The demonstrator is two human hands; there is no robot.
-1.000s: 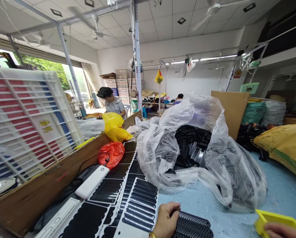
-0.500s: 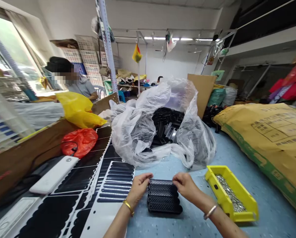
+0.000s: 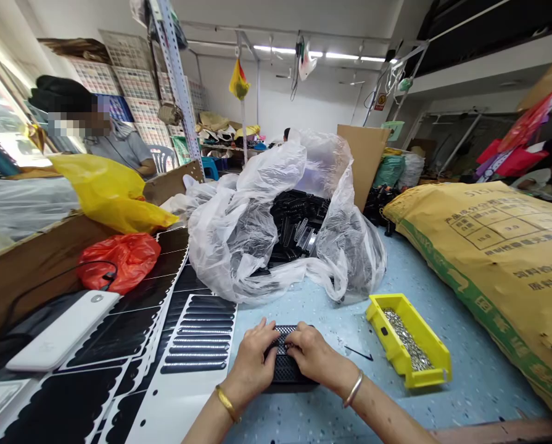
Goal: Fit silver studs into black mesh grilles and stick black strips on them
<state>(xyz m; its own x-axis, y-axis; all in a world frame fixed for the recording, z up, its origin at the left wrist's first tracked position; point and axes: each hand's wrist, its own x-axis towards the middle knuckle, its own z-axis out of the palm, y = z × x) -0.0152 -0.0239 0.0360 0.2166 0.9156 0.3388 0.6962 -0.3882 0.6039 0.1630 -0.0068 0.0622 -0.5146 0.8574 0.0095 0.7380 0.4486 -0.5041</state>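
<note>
A black perforated plastic grille piece (image 3: 282,370) lies on the light blue table (image 3: 331,407) in front of me. My left hand (image 3: 251,365) and my right hand (image 3: 313,356) both rest on top of it, fingers curled and pressing down on its middle. The grille is mostly hidden under the two hands. Left of it lies a white sheet with rows of black oblong stickers (image 3: 197,339).
A yellow bin (image 3: 407,339) of small metal parts stands right of my hands. A clear plastic bag (image 3: 257,228) of black parts sits behind. A big yellow sack (image 3: 502,253) fills the right. A red bag (image 3: 118,259), a white power bank (image 3: 63,336) and another person (image 3: 113,145) are left.
The view has tilted down. My hands moved from the grille's two ends to its middle and now press on top of it.
</note>
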